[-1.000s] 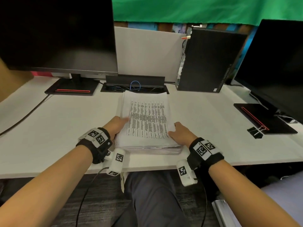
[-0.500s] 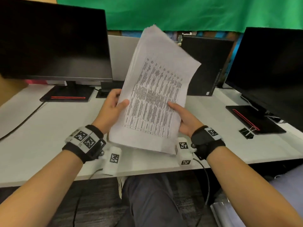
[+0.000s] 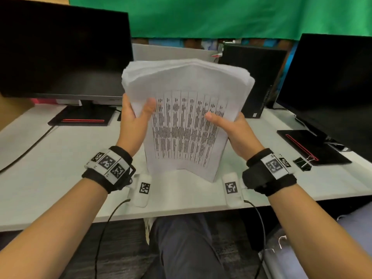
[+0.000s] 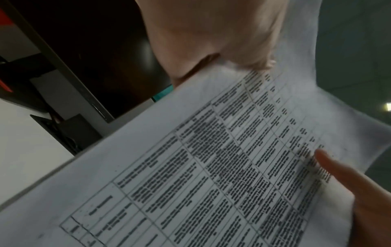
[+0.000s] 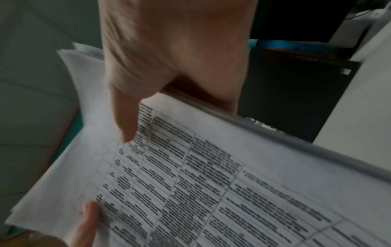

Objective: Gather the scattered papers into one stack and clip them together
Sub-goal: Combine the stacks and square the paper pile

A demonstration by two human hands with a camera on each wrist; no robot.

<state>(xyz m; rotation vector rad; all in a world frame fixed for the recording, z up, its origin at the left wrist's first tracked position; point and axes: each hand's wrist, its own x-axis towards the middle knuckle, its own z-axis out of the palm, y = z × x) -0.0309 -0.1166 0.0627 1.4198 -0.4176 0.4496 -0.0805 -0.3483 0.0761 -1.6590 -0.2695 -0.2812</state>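
We are holding the thick stack of white printed paper sheets upright above the near edge of the white bench, left hand and right hand each clamping a side — gathering looks done. Top edges are fanning unevenly; the black binder clip is lying unused near the bench's right edge.
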